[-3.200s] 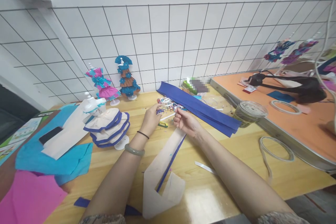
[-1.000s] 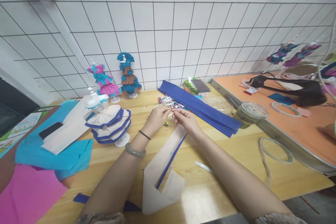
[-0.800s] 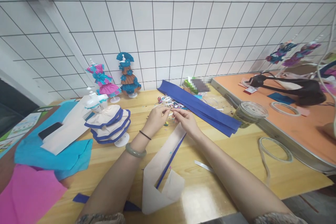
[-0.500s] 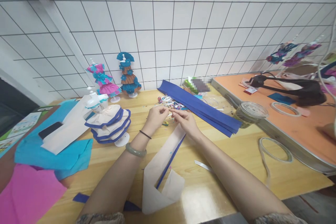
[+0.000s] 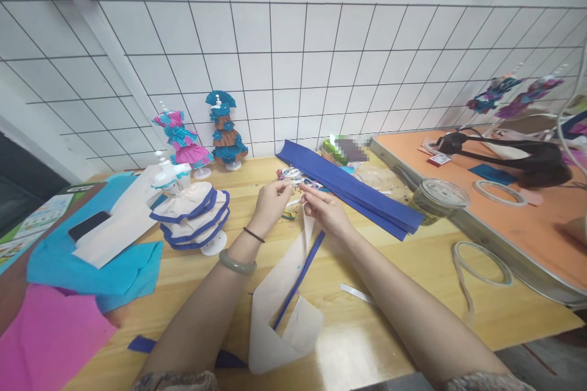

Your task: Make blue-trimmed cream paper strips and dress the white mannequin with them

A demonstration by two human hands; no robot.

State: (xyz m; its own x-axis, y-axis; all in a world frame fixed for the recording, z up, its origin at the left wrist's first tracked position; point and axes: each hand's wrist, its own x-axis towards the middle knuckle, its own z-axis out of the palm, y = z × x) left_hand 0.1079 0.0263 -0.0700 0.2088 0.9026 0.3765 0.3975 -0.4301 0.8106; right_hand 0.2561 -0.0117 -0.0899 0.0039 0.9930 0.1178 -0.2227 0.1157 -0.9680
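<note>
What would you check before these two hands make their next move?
1. Cream strip reaches the right hand: ok, its upper end appears held there.
2. Cream strip straight: not ok, its near part is folded over.
3. Something small pinched in the left hand: cannot tell, too small to see.
4. White figure with blue-edged ruffles upright: ok, standing apart from the left hand.
5. Yellow item put away: not ok, it lies on the table.
</note>
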